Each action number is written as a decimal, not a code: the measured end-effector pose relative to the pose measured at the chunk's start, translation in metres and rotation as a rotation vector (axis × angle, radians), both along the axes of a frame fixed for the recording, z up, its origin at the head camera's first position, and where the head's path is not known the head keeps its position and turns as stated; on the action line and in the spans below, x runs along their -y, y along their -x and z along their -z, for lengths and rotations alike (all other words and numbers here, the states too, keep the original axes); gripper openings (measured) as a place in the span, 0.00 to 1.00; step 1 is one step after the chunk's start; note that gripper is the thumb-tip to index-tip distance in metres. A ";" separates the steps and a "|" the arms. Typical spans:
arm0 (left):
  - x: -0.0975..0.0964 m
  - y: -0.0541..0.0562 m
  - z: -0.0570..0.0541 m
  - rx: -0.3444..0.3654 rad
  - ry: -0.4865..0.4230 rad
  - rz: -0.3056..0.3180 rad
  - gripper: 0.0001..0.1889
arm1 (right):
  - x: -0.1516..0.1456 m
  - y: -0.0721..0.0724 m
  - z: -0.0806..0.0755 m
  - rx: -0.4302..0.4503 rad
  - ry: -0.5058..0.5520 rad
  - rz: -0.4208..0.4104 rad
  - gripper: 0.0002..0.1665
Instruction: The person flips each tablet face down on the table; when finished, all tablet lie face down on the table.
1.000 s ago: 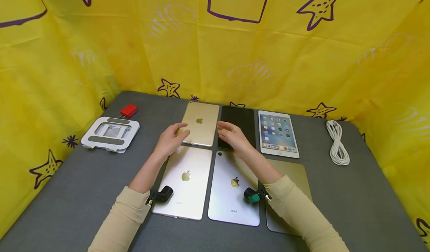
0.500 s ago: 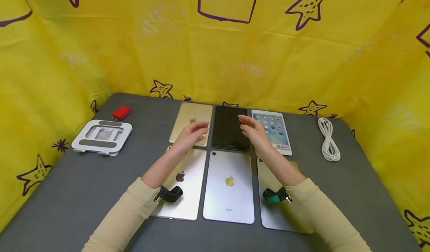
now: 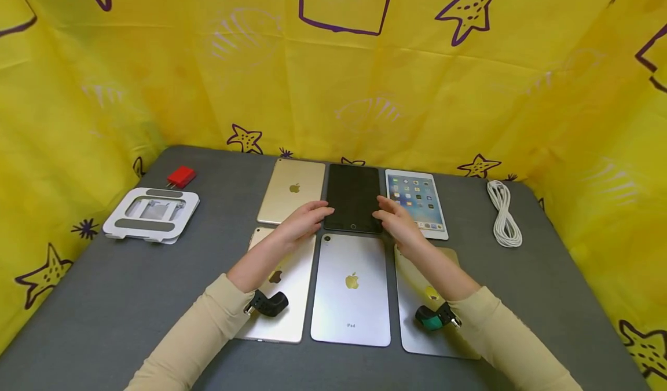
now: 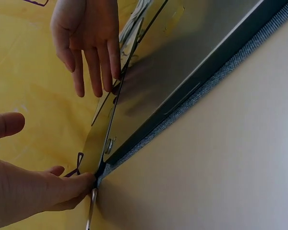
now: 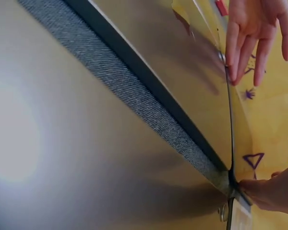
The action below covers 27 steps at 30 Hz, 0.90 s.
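2 hands (image 3: 301,223) (image 3: 398,223), loosely extended, flank the black tablet (image 3: 353,194), 1 at each side edge.

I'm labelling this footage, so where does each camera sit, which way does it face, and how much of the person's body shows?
Head: on the head, facing forward and down at the black tablet; left hand, right hand and beige sleeves show.
Left wrist: on that wrist, looking toward its fingers past close tablet backs; left hand lower left, right hand above.
Right wrist: likewise; right hand lower right, left hand above.
Shared: both wrist views show both hands and yellow backdrop.
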<state>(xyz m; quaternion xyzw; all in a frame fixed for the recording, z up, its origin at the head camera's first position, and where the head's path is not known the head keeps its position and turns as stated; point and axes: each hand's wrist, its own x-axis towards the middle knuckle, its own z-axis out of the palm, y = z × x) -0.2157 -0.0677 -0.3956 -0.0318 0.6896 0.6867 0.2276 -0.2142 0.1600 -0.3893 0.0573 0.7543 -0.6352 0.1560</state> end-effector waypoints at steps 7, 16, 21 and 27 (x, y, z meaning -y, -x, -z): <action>0.000 0.001 -0.003 0.060 -0.055 -0.012 0.33 | -0.003 -0.002 0.004 0.003 -0.011 -0.017 0.39; 0.001 0.013 -0.007 0.180 -0.213 -0.109 0.33 | -0.008 -0.002 0.005 0.035 -0.001 -0.039 0.38; 0.002 0.016 -0.004 0.174 -0.264 -0.166 0.26 | -0.006 0.000 0.005 0.059 -0.038 -0.067 0.39; -0.002 0.020 -0.001 0.004 -0.187 -0.173 0.23 | -0.003 0.001 0.006 0.081 -0.030 -0.061 0.38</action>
